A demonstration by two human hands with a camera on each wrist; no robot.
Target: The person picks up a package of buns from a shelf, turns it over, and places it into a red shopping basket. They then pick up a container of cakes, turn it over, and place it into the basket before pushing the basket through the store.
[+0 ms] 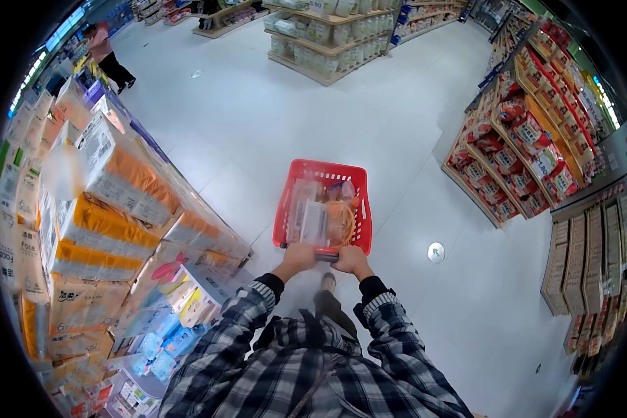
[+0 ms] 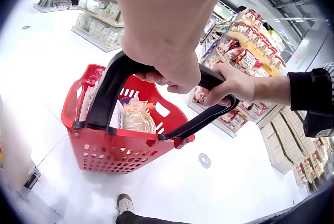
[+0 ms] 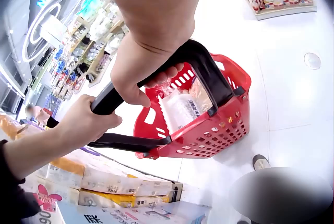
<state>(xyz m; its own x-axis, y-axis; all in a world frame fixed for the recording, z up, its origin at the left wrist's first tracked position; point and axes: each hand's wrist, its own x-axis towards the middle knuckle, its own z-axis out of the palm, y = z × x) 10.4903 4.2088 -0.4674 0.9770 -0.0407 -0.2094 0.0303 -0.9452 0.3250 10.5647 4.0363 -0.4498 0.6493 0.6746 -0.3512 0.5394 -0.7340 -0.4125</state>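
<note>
1. While the left hand [image 1: 298, 256] curls its fingers round the black plastic handle [image 2: 106, 96], the right hand [image 1: 352, 261] grips it likewise.
2. Ahead: the red perforated plastic basket [image 2: 117, 148] – wrapped packages [image 1: 313, 223] inside.
3. Farther right – tiered shelves [image 1: 529, 153] of red packets.

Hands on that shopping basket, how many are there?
2. The left hand grips the black handle of the red basket on its left side, and the right hand grips it on the right. Neither is hidden.
</note>
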